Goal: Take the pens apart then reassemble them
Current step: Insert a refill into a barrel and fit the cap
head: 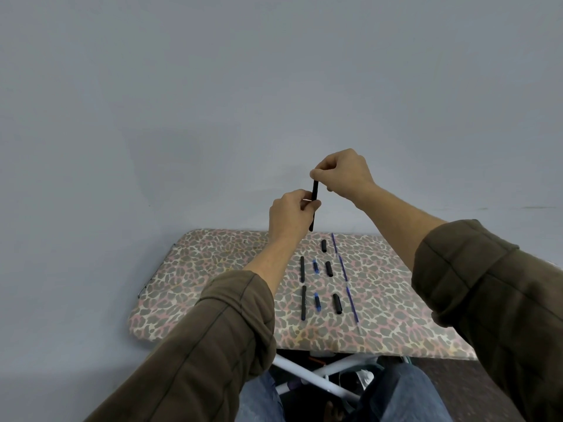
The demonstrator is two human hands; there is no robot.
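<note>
A black pen (314, 194) stands nearly upright in the air above the far edge of the table. My left hand (289, 217) grips its lower part, and my right hand (342, 173) pinches its top end. On the leopard-print table (213, 284) lie pen parts in rows: two long black barrels (302, 268) (303, 303), two small blue pieces (315, 266) (317, 301), three short black caps (323, 245) (328, 268) (337, 303), and thin blue refills (342, 264) (352, 303) laid end to end on the right.
A grey wall rises right behind the table. White folding table legs (307, 376) and my knees in jeans show below the near table edge. Both sleeves are brown.
</note>
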